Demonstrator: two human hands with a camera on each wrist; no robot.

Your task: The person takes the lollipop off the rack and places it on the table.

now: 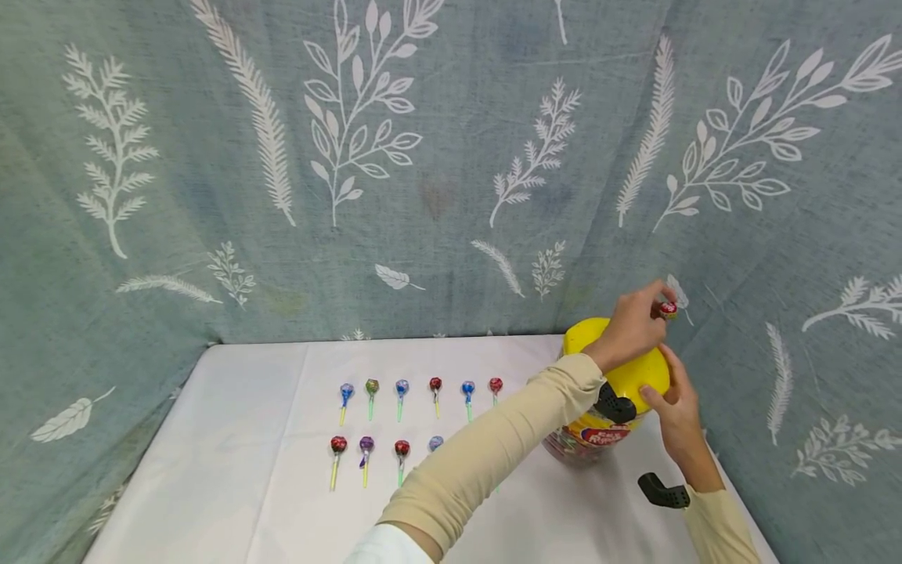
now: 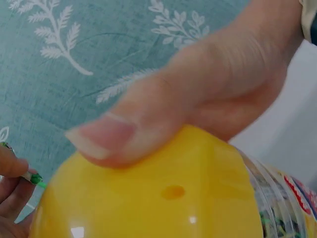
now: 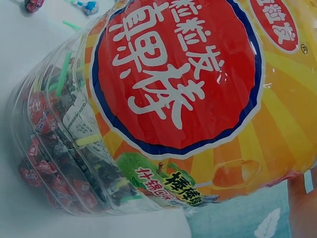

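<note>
My left hand point(image 1: 634, 323) pinches a red-wrapped lollipop point(image 1: 668, 310) beyond the yellow lid. In the left wrist view that hand point(image 2: 12, 191) shows at the left edge beside a bit of green stick. My right hand point(image 1: 680, 407) grips the lid point(image 1: 651, 372) of a big clear candy jar point(image 3: 188, 89) from the right, its thumb point(image 2: 114, 136) pressed on the yellow plastic. The jar leans on the table and holds many wrapped lollipops point(image 3: 54, 186). My left forearm hides part of the jar; the top of its lid is partly covered by my hand.
Lollipops lie in two rows on the white tablecloth point(image 1: 282, 439), among them a blue one point(image 1: 346, 392) and a purple one point(image 1: 366, 445). My left sleeve point(image 1: 493, 454) covers part of the nearer row. Patterned green cloth point(image 1: 437, 196) stands behind and at both sides.
</note>
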